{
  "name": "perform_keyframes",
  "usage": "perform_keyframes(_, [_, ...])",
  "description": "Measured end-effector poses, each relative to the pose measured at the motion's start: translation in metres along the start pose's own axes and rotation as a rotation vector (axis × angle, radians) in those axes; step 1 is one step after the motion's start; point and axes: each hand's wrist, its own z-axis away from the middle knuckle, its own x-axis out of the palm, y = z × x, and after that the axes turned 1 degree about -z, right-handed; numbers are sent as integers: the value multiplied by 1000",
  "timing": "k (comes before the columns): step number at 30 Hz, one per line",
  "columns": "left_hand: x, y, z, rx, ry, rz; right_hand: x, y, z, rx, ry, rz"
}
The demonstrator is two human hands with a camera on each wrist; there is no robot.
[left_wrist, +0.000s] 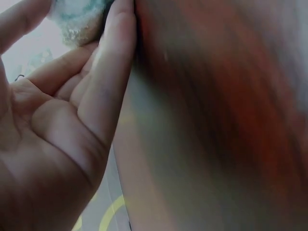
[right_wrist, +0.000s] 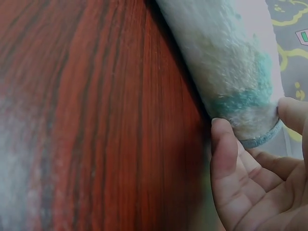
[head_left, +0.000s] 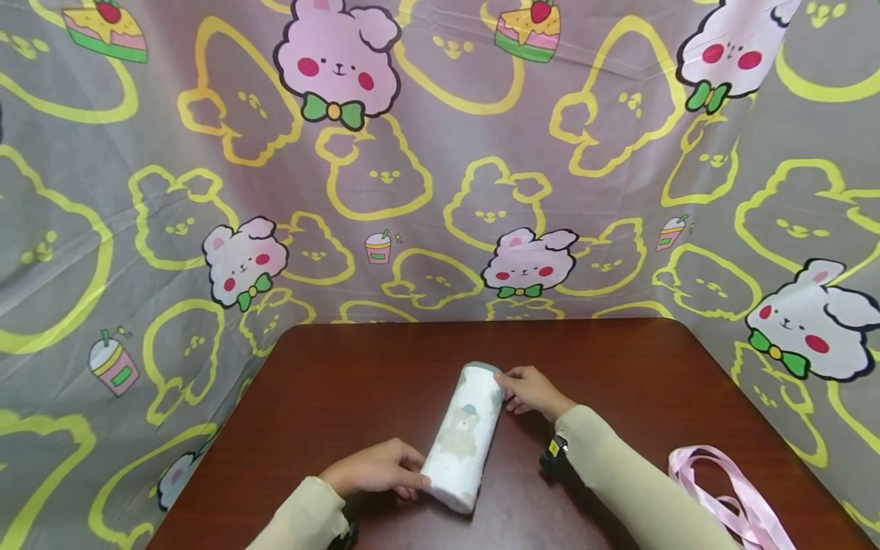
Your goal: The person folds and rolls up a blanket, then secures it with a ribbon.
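A white fluffy rolled towel [head_left: 464, 439] lies slanted on the table, its far end leaning right. A beige bear with a blue-green hat is printed on it, and grey-blue trim edges the far end. My left hand [head_left: 381, 467] pinches the near end from the left, thumb on top. At the far end, my right hand [head_left: 535, 391] grips the roll between thumb and fingers. In the right wrist view, the fingers [right_wrist: 224, 154] press against the towel's side just by the trim. Only a corner of the towel [left_wrist: 82, 21] shows in the left wrist view, between thumb and fingers.
The dark red-brown wooden table [head_left: 330, 382] has rounded far corners. A loose pink ribbon [head_left: 729, 496] lies at the right near side, close to the right sleeve. Grey cloth [head_left: 426, 176] with bunny and yellow outline prints hangs behind and along both sides.
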Motion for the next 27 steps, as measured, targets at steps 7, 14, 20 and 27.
perform_keyframes(7, [13, 4, 0, 17, 4, -61, 4, 0, -4, 0, 18, 34])
perform_keyframes(14, [18, 12, 1, 54, -23, -114, 9, 0, -9, -18, 25, 44])
perform_keyframes(20, [23, 15, 0, 82, -37, -132, 12, -1, -11, -24, 32, 52])
perform_keyframes(27, [29, 15, -5, 89, -34, -148, 15, -5, -12, -33, 42, 75])
